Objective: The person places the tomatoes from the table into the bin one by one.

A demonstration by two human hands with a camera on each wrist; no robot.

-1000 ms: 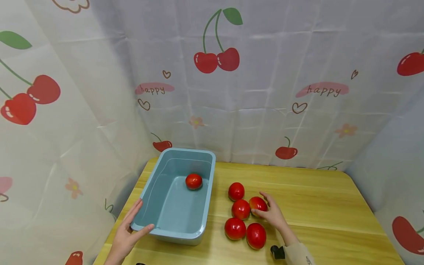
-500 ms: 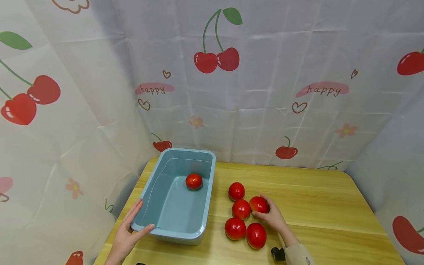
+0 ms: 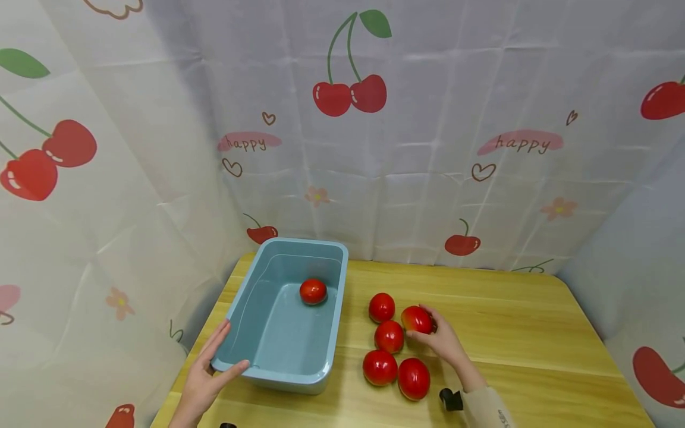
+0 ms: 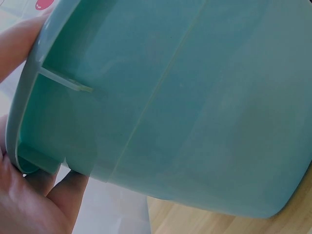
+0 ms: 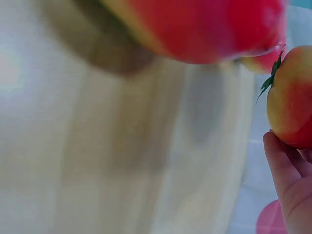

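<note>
White cloth printed with red cherries (image 3: 350, 98) hangs behind and beside a yellow wood-grain table (image 3: 514, 309). Right of the middle of the table, the right hand (image 3: 444, 343) holds a glossy, slightly oblong red fruit with yellow patches (image 3: 416, 320) and a green leafy top, gripped between thumb and fingers from its right side. Leftward of this fruit, by the left edge of the table, stands a pale blue rectangular plastic basin (image 3: 278, 339), its long axis running from near edge to far edge. So the basin's right-hand rim is the side nearest the fruit, while the left hand (image 3: 205, 380) grips the near-left corner, the two hands well apart. One round red fruit (image 3: 313, 292) lies inside, toward the far end; four loose red fruits (image 3: 389, 336) sit between basin and right hand.

Half a second ago the gripped fruit was nearer the table's near edge; now it appears farther off, probably raised. Basin, left hand and loose fruits look unchanged.
</note>
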